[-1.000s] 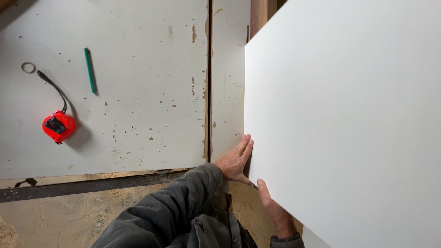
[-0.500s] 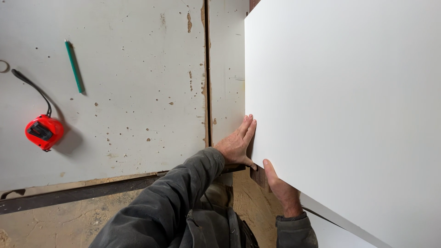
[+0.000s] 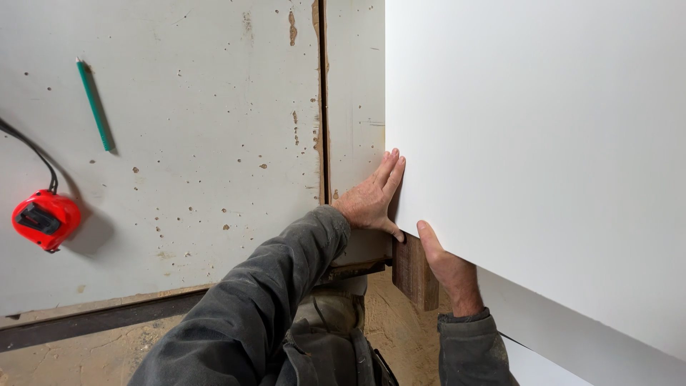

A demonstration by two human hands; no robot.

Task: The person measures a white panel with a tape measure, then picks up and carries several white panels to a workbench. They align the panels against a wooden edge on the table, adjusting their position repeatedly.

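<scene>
Hands on the white panel (image 3: 543,143): left hand (image 3: 370,200) spread flat against its left edge, right hand (image 3: 446,264) gripping the near edge, thumb on top.

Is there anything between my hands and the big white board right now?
Nothing visible: the left hand lies flat against the large white flat panel's left edge, and the right hand grips its lower corner from beneath.

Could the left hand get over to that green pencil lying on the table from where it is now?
Probably yes. The left hand lies flat against the edge of the white panel, and the worn tabletop between it and the green pencil shows nothing standing in the way. It would have to leave the panel first.
</scene>
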